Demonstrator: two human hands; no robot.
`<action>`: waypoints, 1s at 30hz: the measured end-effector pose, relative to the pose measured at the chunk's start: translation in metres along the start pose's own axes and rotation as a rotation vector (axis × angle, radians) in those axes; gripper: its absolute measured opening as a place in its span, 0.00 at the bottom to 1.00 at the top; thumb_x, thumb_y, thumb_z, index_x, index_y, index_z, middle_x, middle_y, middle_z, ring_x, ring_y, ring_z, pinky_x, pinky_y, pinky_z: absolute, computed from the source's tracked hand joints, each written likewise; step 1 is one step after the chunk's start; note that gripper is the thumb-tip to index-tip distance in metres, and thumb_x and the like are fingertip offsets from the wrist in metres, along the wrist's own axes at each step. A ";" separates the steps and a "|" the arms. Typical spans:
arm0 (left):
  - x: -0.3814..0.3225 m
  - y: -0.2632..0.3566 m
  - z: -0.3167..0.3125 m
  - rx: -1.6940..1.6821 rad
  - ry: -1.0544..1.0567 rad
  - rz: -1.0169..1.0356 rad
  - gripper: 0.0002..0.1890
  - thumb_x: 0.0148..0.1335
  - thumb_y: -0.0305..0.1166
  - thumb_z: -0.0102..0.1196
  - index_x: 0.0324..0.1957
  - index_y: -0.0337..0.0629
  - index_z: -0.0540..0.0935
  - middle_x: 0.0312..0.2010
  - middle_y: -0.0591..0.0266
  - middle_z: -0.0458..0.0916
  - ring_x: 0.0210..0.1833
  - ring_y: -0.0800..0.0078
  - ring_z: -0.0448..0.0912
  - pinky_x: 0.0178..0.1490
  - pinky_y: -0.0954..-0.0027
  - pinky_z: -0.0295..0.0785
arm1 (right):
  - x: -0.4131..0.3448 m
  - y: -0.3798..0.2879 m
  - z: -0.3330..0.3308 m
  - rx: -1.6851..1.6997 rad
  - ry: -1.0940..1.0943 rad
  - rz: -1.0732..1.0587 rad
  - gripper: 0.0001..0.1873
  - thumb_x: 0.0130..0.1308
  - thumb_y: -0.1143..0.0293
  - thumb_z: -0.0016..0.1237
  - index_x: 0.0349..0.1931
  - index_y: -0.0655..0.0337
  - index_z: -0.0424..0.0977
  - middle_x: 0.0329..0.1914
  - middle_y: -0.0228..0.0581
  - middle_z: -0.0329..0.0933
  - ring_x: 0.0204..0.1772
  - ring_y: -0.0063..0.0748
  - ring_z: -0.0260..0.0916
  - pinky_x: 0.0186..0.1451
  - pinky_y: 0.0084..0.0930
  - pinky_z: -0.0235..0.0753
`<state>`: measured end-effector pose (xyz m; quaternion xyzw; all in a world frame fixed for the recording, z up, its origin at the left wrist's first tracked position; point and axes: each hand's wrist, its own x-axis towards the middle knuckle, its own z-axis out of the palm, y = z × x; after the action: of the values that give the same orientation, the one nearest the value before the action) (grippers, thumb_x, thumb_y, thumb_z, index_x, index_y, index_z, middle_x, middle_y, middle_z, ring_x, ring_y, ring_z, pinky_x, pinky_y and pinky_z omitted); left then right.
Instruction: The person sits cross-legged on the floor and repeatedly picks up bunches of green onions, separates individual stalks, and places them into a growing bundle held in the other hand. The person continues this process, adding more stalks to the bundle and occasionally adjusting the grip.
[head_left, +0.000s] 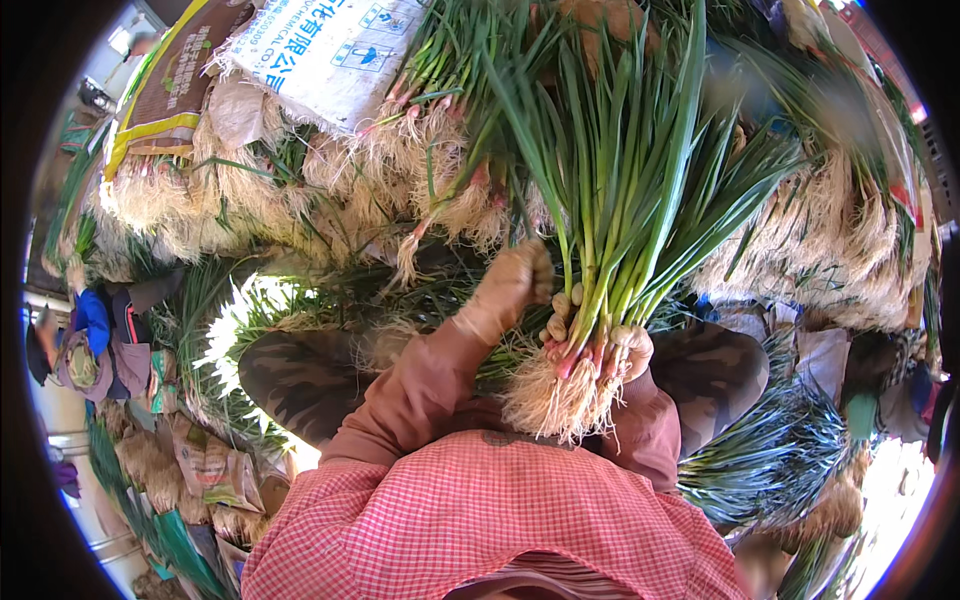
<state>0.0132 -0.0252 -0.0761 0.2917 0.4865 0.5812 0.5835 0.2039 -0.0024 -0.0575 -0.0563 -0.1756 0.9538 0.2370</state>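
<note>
My right hand (636, 349), in a pale glove, grips a bunch of green garlic (600, 300) low on its stems, with gloved fingertips showing on the bunch's left side. The flat leaves fan upward, while pinkish bases and a thick tuft of pale roots (562, 397) hang towards my lap. Just left of the stems, my left hand (514, 285) is curled and slightly blurred. Whether anything is inside its fingers cannot be made out. A single garlic plant (420, 232) lies roots-down against the heap beyond that hand.
Heaped green garlic (420, 165) with roots facing me lies ahead, partly under a white woven sack (330, 60) and a brown sack (176, 82). More root bundles (825, 232) lie right. Loose leaves (772, 442) spread beside my right knee (709, 375). Another person (97, 337) is at far left.
</note>
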 end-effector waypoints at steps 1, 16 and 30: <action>0.001 -0.004 -0.003 -0.373 -0.023 -0.119 0.25 0.70 0.50 0.40 0.25 0.39 0.73 0.21 0.62 0.74 0.23 0.72 0.70 0.26 0.69 0.64 | 0.003 0.000 0.003 0.023 -0.061 -0.031 0.35 0.45 0.64 0.54 0.54 0.69 0.59 0.50 0.55 0.64 0.49 0.52 0.67 0.53 0.46 0.73; -0.067 0.046 -0.052 0.437 -0.322 0.010 0.15 0.66 0.43 0.52 0.32 0.41 0.76 0.24 0.72 0.72 0.27 0.82 0.69 0.29 0.77 0.66 | 0.010 0.006 0.039 0.227 -0.195 -0.170 0.33 0.50 0.63 0.52 0.55 0.69 0.58 0.55 0.54 0.61 0.59 0.58 0.65 0.61 0.51 0.68; 0.002 0.052 0.024 -0.574 -0.392 -0.266 0.23 0.68 0.46 0.40 0.48 0.33 0.74 0.36 0.57 0.80 0.30 0.67 0.78 0.29 0.68 0.75 | 0.007 0.008 0.020 0.207 -0.307 -0.130 0.42 0.53 0.66 0.47 0.65 0.75 0.44 0.58 0.61 0.60 0.65 0.67 0.57 0.62 0.56 0.66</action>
<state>0.0140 -0.0096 -0.0207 0.1563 0.2161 0.5461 0.7941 0.1901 -0.0115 -0.0422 0.1258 -0.1138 0.9469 0.2731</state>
